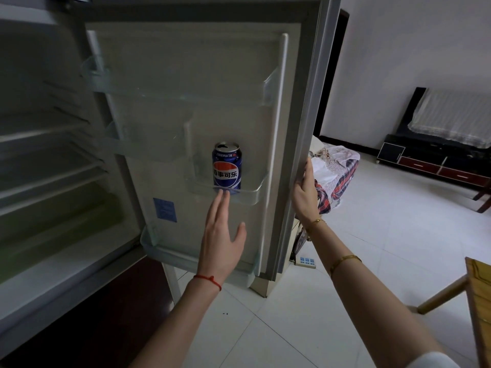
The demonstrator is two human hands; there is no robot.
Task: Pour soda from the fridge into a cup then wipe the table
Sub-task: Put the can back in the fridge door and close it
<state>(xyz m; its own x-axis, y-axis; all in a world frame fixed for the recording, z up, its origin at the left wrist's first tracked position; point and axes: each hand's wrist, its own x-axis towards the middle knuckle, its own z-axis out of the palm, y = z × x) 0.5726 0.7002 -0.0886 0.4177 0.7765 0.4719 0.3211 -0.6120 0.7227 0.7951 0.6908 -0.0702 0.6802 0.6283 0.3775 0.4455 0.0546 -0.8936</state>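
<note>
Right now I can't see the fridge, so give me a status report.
Left hand open, fingertips at the door bin. Right hand grips the fridge door edge. Soda can upright in the bin, untouched. Nothing in the way.

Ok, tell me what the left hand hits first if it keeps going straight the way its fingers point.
Probably the clear door shelf: the left hand is open, fingers aimed up at the shelf's front lip, with the soda can standing right behind it. Depth is hard to judge, so contact may already be close.
</note>
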